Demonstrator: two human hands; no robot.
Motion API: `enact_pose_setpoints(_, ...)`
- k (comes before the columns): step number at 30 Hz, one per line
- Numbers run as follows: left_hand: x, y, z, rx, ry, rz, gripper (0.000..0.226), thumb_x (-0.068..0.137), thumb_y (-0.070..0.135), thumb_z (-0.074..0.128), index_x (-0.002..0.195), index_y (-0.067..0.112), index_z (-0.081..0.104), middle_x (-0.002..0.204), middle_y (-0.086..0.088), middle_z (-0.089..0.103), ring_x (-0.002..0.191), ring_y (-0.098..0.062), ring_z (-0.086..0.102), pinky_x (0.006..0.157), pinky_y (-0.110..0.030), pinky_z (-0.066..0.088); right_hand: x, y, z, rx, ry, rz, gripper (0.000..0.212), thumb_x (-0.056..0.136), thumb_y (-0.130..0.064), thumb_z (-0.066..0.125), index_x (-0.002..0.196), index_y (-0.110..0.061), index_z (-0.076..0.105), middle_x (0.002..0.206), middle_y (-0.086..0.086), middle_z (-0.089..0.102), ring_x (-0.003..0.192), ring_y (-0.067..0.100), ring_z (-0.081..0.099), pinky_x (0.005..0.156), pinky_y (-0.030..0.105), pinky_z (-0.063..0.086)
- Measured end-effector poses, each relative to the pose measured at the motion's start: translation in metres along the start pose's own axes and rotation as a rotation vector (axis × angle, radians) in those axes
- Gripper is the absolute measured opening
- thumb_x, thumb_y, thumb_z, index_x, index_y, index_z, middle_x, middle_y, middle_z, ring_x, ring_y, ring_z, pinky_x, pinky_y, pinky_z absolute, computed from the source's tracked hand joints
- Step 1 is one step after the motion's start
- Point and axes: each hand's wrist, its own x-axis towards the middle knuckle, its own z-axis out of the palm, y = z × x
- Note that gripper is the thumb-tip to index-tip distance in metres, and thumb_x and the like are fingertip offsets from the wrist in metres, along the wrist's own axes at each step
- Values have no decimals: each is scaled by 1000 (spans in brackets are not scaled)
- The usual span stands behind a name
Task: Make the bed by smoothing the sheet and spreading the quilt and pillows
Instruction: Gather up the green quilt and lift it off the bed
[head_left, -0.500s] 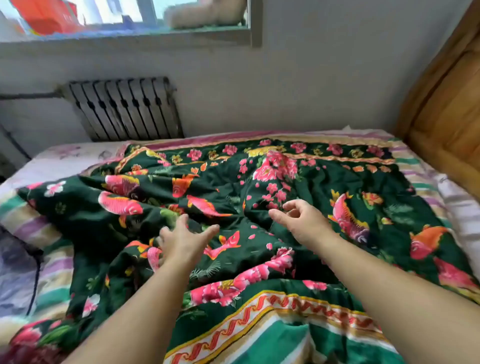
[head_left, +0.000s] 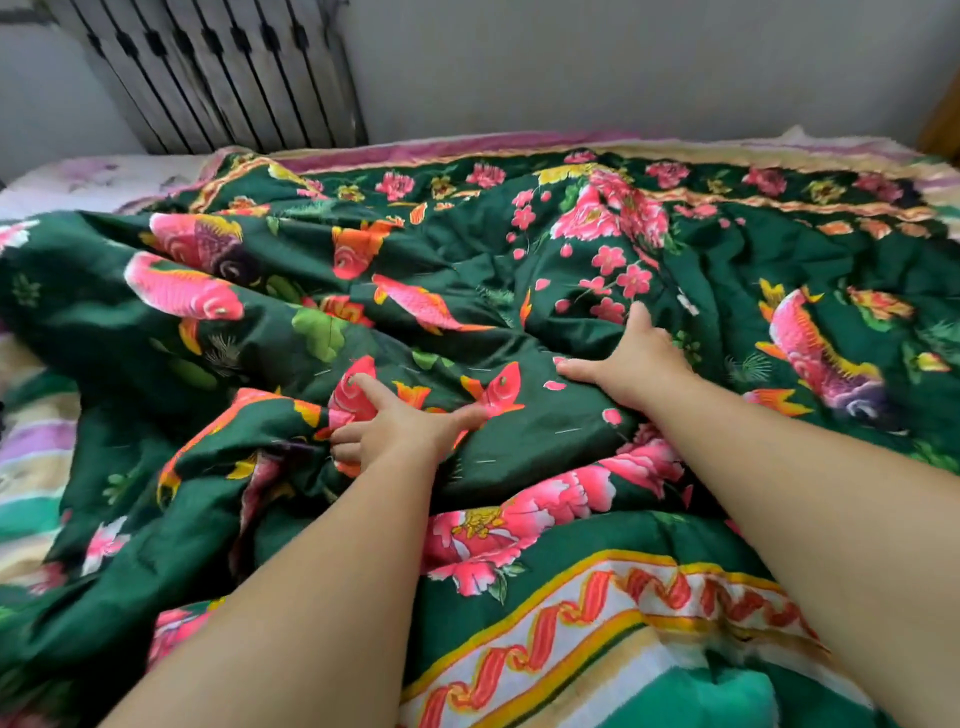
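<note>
Seen from above by the person wearing the camera, two bare forearms reach forward over a bed. Nearest, along the bottom edge, lies the quilt (head_left: 545, 270), its border banded in white, yellow and teal with a red zigzag ribbon, then large pink peonies on dark green. The quilt covers most of the bed and is rumpled, with deep folds across its middle. The left hand (head_left: 395, 426) rests on a raised ridge of quilt, its index finger stretched forward over a printed pink fish, thumb spread to the right, and its other fingers curled down into the fold, gripping the cloth. A little farther on and to the right, the right hand (head_left: 639, 358) lies palm down on the quilt, fingers straight and pressing into the fabric, thumb spread out to the left. The two hands are near each other but apart. Beyond them the quilt shows more pink and orange fish and plum blossoms. At the left edge a striped sheet (head_left: 31, 452) shows beneath. Farthest away, a grey ribbed radiator (head_left: 218, 73) stands against a pale wall (head_left: 623, 62).
</note>
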Motion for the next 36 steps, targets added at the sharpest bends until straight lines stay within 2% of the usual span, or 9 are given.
enact_pose_setpoints(2,2,-5,13,89,45,35,137,54,64,79,147,32,-15,147,-30,12,135,-40,18,105,-58,27,7,3,6,-28,-12,48,118,69,-62,72,151,-19,0,145,16,39,129,35,44,97,43,43)
enact_pose_setpoints(5,8,-14,26,115,170,71,118,61,51,81,147,27,5,142,-19,24,130,-34,24,98,-58,33,7,11,22,-107,96,42,93,77,-53,70,143,-13,20,127,14,56,115,33,55,76,36,39)
enact_pose_setpoints(8,16,-24,27,85,293,82,77,72,37,75,133,13,35,134,-15,40,125,-32,38,93,-50,40,-2,17,33,-79,213,-48,63,84,-44,66,131,-12,38,118,11,62,110,31,59,72,34,35)
enact_pose_setpoints(12,11,-33,11,110,260,156,34,85,25,60,113,4,58,120,-17,60,113,-36,56,87,-40,46,-30,19,30,-41,297,-159,39,87,-32,59,123,-22,49,112,9,66,107,32,59,76,34,40)
enact_pose_setpoints(19,-41,-54,-34,-109,216,321,38,82,40,42,83,4,54,105,-22,61,103,-38,53,77,-37,35,-87,28,-2,377,315,-47,50,79,-16,62,127,-26,52,111,6,66,101,31,59,75,32,41)
enact_pose_setpoints(25,-130,-61,-80,-573,283,513,43,64,34,42,75,-4,59,62,-3,52,75,-28,46,63,-32,20,-155,34,-30,573,320,23,40,77,-13,69,115,-21,57,62,-5,44,69,26,48,63,30,35)
enact_pose_setpoints(29,-184,-56,-102,-753,214,573,17,65,30,48,62,16,56,59,4,53,70,-24,46,66,-30,30,-207,39,-62,700,364,-2,32,75,-7,72,100,-20,57,55,-2,45,50,20,47,60,30,46)
enact_pose_setpoints(32,-218,-54,-121,-867,152,573,9,64,27,51,61,20,55,59,5,53,67,-21,46,73,-37,38,-247,44,-97,798,377,-44,31,76,4,69,90,-18,52,46,0,42,30,8,42,40,12,34)
enact_pose_setpoints(36,-267,-55,-152,-999,88,579,5,62,22,53,61,19,56,55,10,53,64,-18,45,66,-36,38,-306,48,-138,908,441,-119,39,70,11,69,76,-22,52,62,9,53,48,17,43,46,15,37)
